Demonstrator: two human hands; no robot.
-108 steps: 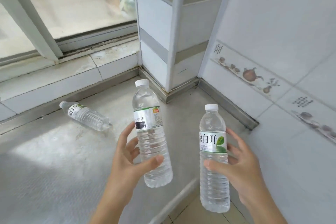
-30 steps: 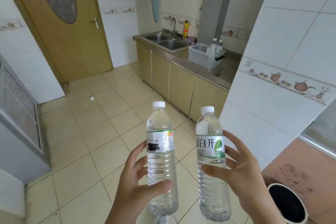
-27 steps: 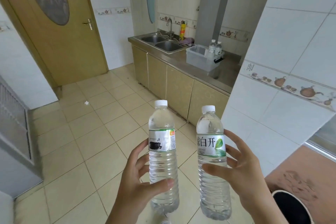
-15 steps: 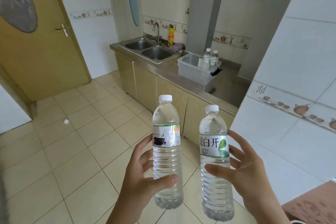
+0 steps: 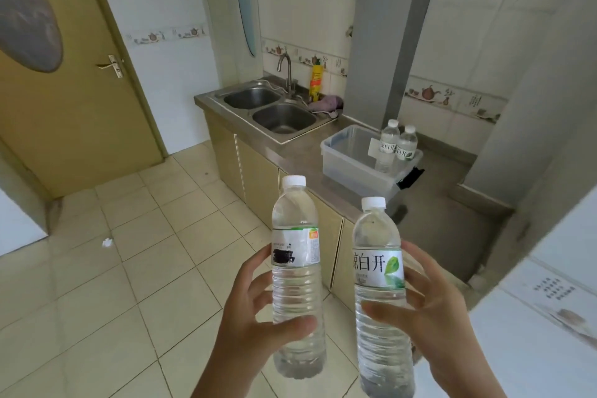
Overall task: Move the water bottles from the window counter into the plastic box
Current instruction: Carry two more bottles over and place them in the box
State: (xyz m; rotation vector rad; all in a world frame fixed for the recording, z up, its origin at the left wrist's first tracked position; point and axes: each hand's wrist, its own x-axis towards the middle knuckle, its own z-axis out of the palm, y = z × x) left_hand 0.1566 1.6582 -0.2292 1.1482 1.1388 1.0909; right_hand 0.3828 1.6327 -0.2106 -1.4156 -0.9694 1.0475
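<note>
My left hand (image 5: 248, 320) grips a clear water bottle with a blacked-out label (image 5: 297, 268), held upright over the floor. My right hand (image 5: 429, 323) grips a second upright water bottle with a green-leaf label (image 5: 379, 294). Ahead, on the steel counter (image 5: 429, 220), stands the clear plastic box (image 5: 352, 168). Two more water bottles (image 5: 395, 147) stand upright inside its right end. The box is well beyond both hands.
A double steel sink (image 5: 268, 107) with a tap lies left of the box, with a yellow bottle (image 5: 316, 81) and a purple cloth (image 5: 326, 103) behind it. A wooden door (image 5: 74, 81) stands at the left. A white tiled wall corner (image 5: 549, 317) juts in at the right.
The view turned from the window counter to the kitchen and has come closer to the counter and the box. Both hands keep holding their bottles upright.
</note>
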